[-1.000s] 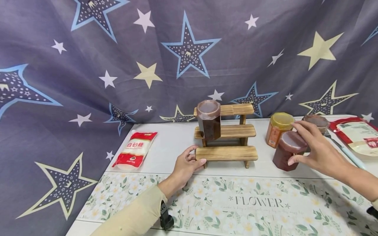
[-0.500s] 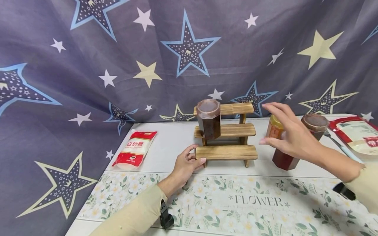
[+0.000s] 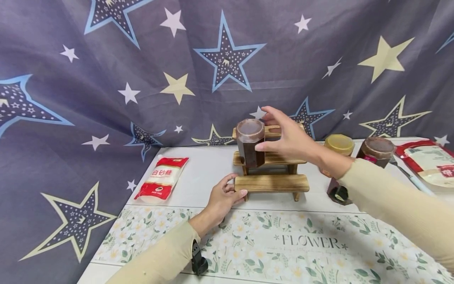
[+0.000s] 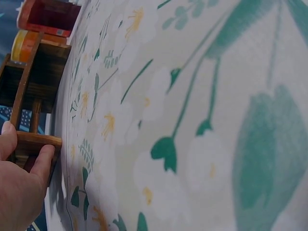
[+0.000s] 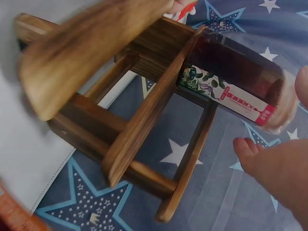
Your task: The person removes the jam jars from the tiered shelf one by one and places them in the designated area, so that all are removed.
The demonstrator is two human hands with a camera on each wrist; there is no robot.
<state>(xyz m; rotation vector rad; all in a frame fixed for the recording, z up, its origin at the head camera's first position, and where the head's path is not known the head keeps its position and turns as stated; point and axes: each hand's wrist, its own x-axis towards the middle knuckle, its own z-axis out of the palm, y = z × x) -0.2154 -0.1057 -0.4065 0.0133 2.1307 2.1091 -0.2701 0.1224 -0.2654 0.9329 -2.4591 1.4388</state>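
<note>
A three-step wooden display stand (image 3: 272, 183) is on the table. On the left of its middle step stands a dark-filled jar (image 3: 251, 152) with a translucent lid; its fruit-printed label (image 5: 226, 94) shows in the right wrist view. My left hand (image 3: 223, 197) pinches the left end of the lowest step between thumb and fingers. My right hand (image 3: 289, 136) is spread beside the jar's right side, thumb low and fingers above. In the right wrist view a gap shows between that hand and the jar.
To the right stand a yellow-lidded jar (image 3: 338, 144), a brown-lidded jar (image 3: 376, 152) and a dark jar (image 3: 337, 191) partly hidden by my right sleeve. Beyond them lie a fork (image 3: 413, 181) and a red-and-cream bag (image 3: 430, 163). A white sugar bag (image 3: 163, 179) lies left.
My right hand has left the dark jar at the right and swung left to the jar on the stand. My left hand has stayed on the lowest step.
</note>
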